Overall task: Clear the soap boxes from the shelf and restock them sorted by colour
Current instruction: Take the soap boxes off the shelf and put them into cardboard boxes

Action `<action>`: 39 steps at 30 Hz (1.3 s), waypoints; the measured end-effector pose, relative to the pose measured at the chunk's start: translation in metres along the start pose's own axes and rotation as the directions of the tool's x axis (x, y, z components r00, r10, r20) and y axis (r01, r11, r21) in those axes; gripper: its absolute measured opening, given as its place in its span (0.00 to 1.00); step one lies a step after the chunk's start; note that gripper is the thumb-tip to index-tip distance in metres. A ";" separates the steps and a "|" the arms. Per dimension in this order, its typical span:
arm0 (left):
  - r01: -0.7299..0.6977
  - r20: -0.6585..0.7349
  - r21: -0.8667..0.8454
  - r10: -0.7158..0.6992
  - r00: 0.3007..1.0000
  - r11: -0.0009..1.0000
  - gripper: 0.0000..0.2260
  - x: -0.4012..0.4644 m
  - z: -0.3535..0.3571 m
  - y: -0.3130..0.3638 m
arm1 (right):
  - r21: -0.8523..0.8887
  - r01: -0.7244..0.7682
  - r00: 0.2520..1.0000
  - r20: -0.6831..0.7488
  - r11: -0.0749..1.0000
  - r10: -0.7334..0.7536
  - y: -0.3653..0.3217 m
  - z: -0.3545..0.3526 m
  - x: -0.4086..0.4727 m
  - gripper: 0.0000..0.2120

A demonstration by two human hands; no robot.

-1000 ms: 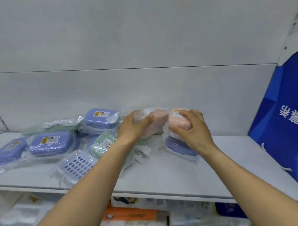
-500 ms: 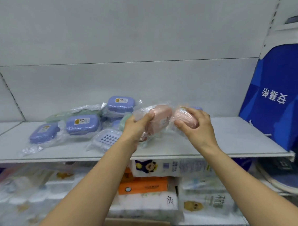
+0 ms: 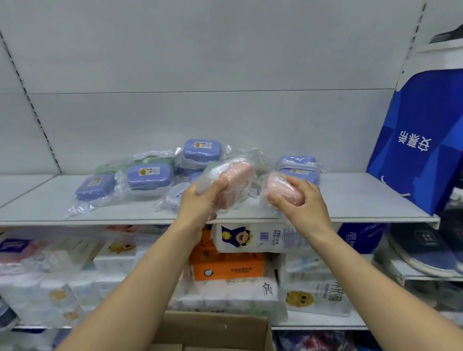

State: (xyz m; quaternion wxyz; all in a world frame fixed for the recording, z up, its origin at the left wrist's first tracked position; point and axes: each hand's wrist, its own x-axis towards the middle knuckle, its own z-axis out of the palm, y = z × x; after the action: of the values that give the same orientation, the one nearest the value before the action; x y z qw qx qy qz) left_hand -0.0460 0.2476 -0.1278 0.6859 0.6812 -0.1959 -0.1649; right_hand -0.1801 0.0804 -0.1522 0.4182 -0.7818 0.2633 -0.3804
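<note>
Bagged pink soap box (image 3: 234, 184) is being gripped by left hand (image 3: 201, 200), a second pink box (image 3: 284, 191) by right hand (image 3: 302, 202), fingers curled round each, both held off the shelf (image 3: 356, 196) front edge. Blue boxes (image 3: 148, 175) and green ones (image 3: 108, 167) are lying piled on the shelf behind; a cardboard box (image 3: 213, 333) is sitting open below

Bright, even, cool white light, seemingly from overhead; source out of frame. Shadows soft and faint, darkest under the shelf (image 3: 356, 196) lip. Plastic wrap on the soap boxes (image 3: 148, 175) shows mild glare. Wide-angle distortion: wall uprights and shelf edges bend toward the borders. Lower-left tissue packs (image 3: 48, 273) smeared with blur; centre moderately sharp, labels barely legible.
</note>
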 end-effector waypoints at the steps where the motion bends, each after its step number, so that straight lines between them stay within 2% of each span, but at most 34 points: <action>1: -0.040 0.005 0.023 0.040 0.999 0.999 0.16 -0.007 -0.005 -0.001 | -0.002 0.022 1.000 0.011 1.000 -0.022 -0.002 0.000 -0.004 0.29; 3: -0.134 0.000 0.064 0.134 0.991 0.989 0.09 -0.023 -0.019 -0.002 | -0.004 0.078 0.996 0.032 0.997 -0.077 -0.010 0.002 -0.013 0.30; 7: -0.258 -0.064 0.183 0.273 0.960 0.949 0.17 -0.059 -0.056 -0.004 | 0.011 0.198 0.975 0.102 0.980 -0.198 -0.035 0.020 -0.043 0.31; 12: -0.331 -0.127 0.243 0.368 0.921 0.912 0.15 -0.118 -0.134 -0.016 | 0.060 0.287 0.939 0.177 0.956 -0.293 -0.078 0.071 -0.094 0.32; 16: -0.265 -0.169 0.289 0.322 0.932 0.920 0.16 -0.159 -0.222 -0.036 | 0.130 0.298 0.908 0.269 0.946 -0.323 -0.112 0.135 -0.146 0.33; 19: -0.209 -0.236 0.254 0.270 0.933 0.944 0.13 -0.184 -0.282 -0.040 | 0.190 0.263 0.898 0.310 0.946 -0.312 -0.133 0.187 -0.184 0.34; 25: -0.094 -0.417 0.303 0.220 0.882 0.948 0.12 -0.202 -0.388 -0.045 | 0.254 0.245 0.851 0.406 0.936 -0.333 -0.176 0.292 -0.238 0.30; 34: -0.001 -0.620 0.278 0.180 0.764 0.961 0.28 -0.186 -0.533 -0.067 | 0.333 0.270 0.752 0.513 0.903 -0.414 -0.237 0.441 -0.250 0.29; 39: 0.051 -0.656 0.296 0.164 0.736 0.954 0.14 -0.142 -0.623 -0.081 | 0.381 0.214 0.717 0.564 0.899 -0.410 -0.261 0.552 -0.247 0.28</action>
State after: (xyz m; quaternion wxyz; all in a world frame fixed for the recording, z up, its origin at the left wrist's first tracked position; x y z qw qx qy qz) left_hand 0.1417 0.8580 -0.2119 0.6055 0.7822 0.0224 0.1449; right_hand 0.1532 0.6448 -0.2209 0.5202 -0.8267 -0.0880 -0.1954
